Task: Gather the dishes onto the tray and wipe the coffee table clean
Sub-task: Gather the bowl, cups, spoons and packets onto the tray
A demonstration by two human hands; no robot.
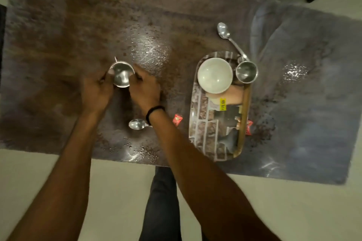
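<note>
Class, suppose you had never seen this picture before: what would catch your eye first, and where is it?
First, the two hands, left and right, closed around a steel cup left of centre on the coffee table. Next, the patterned tray to the right, carrying a white bowl and a second steel cup. Two spoons lie off the tray: one beneath the right wrist, another beyond the tray.

The 1 head-worn camera looked steeply down from above the glossy mottled brown coffee table (pixel 156 25), its near edge lowest in frame.
</note>
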